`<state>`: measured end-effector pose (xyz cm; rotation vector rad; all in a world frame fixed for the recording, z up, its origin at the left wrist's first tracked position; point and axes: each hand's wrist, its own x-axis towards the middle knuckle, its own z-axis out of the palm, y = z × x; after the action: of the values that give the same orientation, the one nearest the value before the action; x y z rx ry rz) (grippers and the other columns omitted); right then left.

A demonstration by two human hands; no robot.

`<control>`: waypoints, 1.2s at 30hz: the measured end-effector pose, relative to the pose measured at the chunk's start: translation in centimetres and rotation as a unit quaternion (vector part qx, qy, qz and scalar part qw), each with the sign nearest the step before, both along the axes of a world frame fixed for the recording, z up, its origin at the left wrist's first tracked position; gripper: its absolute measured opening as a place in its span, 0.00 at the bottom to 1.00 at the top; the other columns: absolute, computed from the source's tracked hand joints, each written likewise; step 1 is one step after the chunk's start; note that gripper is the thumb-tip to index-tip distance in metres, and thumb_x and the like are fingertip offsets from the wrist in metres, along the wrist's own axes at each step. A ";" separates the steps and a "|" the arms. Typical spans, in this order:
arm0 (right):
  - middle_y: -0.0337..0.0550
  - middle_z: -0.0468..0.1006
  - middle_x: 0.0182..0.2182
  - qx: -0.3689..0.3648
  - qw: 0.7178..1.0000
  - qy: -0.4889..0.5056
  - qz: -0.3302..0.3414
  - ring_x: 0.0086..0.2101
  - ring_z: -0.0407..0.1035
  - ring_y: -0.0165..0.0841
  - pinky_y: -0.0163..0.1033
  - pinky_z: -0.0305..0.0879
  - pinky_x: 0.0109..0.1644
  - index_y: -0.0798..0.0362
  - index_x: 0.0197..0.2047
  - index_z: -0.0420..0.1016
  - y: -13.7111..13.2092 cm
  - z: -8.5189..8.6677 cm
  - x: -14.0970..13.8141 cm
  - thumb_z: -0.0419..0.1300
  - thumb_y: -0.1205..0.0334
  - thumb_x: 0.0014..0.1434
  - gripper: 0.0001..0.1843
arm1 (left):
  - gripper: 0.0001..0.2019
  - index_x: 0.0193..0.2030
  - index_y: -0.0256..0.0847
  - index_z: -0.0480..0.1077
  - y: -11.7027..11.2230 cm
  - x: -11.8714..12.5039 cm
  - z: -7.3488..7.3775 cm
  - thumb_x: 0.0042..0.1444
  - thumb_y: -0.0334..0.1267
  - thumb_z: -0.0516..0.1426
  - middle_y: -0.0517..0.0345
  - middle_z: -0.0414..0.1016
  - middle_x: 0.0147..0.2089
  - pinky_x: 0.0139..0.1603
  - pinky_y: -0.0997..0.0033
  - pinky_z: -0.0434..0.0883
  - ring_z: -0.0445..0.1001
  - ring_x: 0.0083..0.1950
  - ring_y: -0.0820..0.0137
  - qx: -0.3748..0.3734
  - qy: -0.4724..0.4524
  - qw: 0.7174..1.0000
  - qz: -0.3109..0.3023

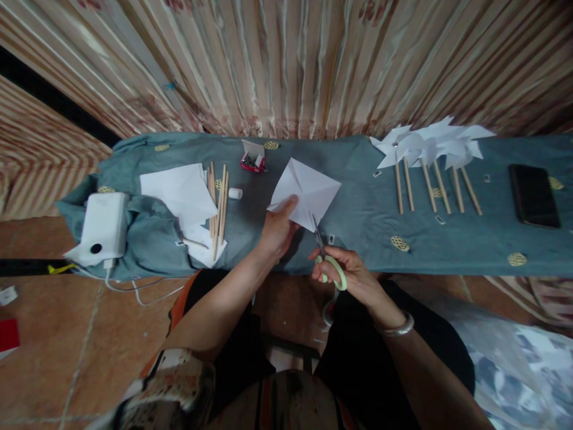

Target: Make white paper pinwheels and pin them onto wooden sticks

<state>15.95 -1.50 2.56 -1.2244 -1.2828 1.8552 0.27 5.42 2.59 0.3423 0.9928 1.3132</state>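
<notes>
A square of white paper with crease lines is pinched in my left hand, thumb on top, at its near left side. My right hand holds scissors with pale green handles, fingers through the loops. Their blades meet the paper's near corner, pointing toward its middle; how far they have cut in, I cannot tell. Several white paper pinwheels on wooden sticks lie to the right, overlapping one another. Left of the paper are a small red box of pins and a white cylinder.
Several loose wooden sticks lie beside white paper sheets on the left. A white device with a cable sits at the table's left end, a dark phone at the right. A pleated curtain hangs behind the cloth-covered table.
</notes>
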 end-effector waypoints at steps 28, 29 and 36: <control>0.36 0.74 0.21 -0.021 0.999 -0.025 -0.034 0.23 0.68 0.27 0.32 0.65 0.27 0.53 0.35 0.76 0.0 -0.4 -0.4 0.70 0.40 0.45 0.25 | 0.04 0.38 0.39 0.75 -0.3 0.3 0.0 0.55 0.32 0.62 0.58 0.80 0.37 0.40 0.69 0.74 0.77 0.38 0.69 -0.005 -0.014 1.000 0.008; 0.36 0.74 0.21 -0.026 0.999 -0.028 -0.036 0.23 0.68 0.27 0.32 0.65 0.27 0.53 0.35 0.76 0.0 -0.4 -0.4 0.70 0.40 0.45 0.25 | 0.04 0.38 0.39 0.75 -0.2 0.3 0.0 0.55 0.32 0.61 0.58 0.79 0.36 0.40 0.70 0.74 0.77 0.37 0.69 -0.003 -0.015 1.000 0.011; 0.34 0.74 0.20 -0.047 0.997 -0.032 -0.060 0.22 0.68 0.26 0.31 0.64 0.26 0.53 0.34 0.76 0.0 -0.7 -0.6 0.73 0.43 0.40 0.25 | 0.08 0.39 0.38 0.74 -0.2 0.1 0.2 0.52 0.34 0.63 0.57 0.80 0.38 0.43 0.69 0.74 0.77 0.39 0.69 0.000 -0.014 1.000 0.010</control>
<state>15.34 -1.47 1.89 -1.3893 -1.1392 1.8224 0.37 5.20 2.75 0.3146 0.9752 1.3338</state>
